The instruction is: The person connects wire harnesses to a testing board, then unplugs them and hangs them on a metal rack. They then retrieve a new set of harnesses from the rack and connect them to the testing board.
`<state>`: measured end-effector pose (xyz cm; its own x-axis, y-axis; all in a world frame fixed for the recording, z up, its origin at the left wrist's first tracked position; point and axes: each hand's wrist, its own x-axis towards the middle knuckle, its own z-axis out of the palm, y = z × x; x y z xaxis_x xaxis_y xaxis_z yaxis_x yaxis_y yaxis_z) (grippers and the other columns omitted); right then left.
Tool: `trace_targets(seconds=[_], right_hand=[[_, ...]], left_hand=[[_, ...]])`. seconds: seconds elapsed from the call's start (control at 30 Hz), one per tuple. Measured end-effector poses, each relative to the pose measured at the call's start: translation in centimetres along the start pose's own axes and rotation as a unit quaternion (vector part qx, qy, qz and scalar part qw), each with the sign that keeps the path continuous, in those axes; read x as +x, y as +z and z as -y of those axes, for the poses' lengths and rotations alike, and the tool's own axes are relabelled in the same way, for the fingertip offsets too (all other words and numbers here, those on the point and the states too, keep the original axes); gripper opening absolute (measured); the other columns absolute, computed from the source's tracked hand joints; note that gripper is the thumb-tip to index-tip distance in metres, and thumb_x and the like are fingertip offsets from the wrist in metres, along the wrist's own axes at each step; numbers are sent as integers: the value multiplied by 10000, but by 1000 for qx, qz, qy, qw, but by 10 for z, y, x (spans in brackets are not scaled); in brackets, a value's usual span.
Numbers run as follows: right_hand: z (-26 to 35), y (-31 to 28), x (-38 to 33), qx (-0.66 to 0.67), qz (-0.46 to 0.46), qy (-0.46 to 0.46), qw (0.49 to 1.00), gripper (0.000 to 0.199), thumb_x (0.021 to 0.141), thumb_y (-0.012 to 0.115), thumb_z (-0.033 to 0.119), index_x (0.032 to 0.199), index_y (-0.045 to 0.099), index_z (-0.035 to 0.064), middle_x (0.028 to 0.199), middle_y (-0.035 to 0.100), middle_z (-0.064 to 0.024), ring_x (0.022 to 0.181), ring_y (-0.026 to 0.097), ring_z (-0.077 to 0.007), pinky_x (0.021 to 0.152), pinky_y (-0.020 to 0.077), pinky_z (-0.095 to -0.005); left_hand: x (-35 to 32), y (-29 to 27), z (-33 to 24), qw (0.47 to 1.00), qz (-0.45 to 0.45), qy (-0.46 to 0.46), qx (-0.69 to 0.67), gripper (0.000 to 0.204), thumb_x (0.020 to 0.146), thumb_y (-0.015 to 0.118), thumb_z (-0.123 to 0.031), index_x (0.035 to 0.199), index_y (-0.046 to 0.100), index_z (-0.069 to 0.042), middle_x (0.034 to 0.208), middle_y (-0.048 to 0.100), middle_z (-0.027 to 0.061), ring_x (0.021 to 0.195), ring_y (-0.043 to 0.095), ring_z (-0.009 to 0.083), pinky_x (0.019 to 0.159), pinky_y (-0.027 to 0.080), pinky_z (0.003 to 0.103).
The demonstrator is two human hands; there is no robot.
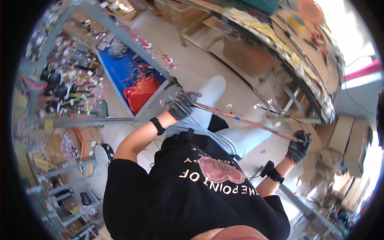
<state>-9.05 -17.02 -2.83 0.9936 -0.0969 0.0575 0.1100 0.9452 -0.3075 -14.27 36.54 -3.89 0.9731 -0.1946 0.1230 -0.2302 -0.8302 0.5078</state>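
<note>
A long bundle of multicoloured wires (256, 124) stretches across in front of my body, over my thighs. My left hand (183, 106), in a grey-and-black striped glove, is closed around its left end. At the other end, my right hand (300, 145) grips the wires in a similar dark glove. Between the hands the bundle runs nearly straight, with a small blue band around it. Loose wire ends with small pale connectors trail beyond it near my right hand. The fingertips are too small to make out in detail.
At the left, a metal rack holds many hanging wire harnesses (70, 86). Beside it, a blue tray (110, 64) contains a red bag (142, 94) and wires. A workbench (298, 52) with tools curves along the upper right. Cardboard boxes (86, 142) stand lower left, more cardboard at right.
</note>
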Motion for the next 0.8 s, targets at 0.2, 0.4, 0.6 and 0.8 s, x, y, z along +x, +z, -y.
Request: trace_targets(seconds=[0.2, 0.4, 0.6, 0.8], right_hand=[[29, 64, -50, -146, -159, -182, 959, 183, 891, 449, 134, 819, 570, 17, 756, 579, -83, 759, 542, -226, 827, 428, -396], [166, 13, -109, -97, -140, -113, 979, 88, 821, 543, 35, 881, 583, -14, 810, 567, -119, 743, 560, -200, 798, 465, -359], [138, 101, -193, -223, -217, -232, 922, 493, 792, 600, 64, 1249, 424, 4, 686, 470, 8, 519, 386, -108, 566, 379, -224], [128, 53, -275, -501, -479, -297, 657, 346, 826, 579, 111, 1157, 514, 35, 700, 477, -21, 636, 483, -141, 635, 446, -249]], left_hand=[[28, -39, 0, 988, 87, 93, 91, 352, 652, 601, -107, 997, 589, -34, 933, 602, 149, 885, 569, 312, 806, 450, 403], [56, -48, -10, 930, 247, 169, 212, 348, 640, 612, -262, 921, 596, -56, 907, 591, 146, 872, 566, 293, 797, 438, 402], [74, -21, -19, 880, 321, 245, 251, 483, 657, 628, -397, 1027, 589, -89, 960, 587, 120, 934, 554, 261, 849, 381, 404], [60, 12, 10, 930, 172, 228, 231, 744, 646, 655, -468, 1256, 433, -105, 1185, 451, 160, 1121, 455, 278, 984, 280, 440]])
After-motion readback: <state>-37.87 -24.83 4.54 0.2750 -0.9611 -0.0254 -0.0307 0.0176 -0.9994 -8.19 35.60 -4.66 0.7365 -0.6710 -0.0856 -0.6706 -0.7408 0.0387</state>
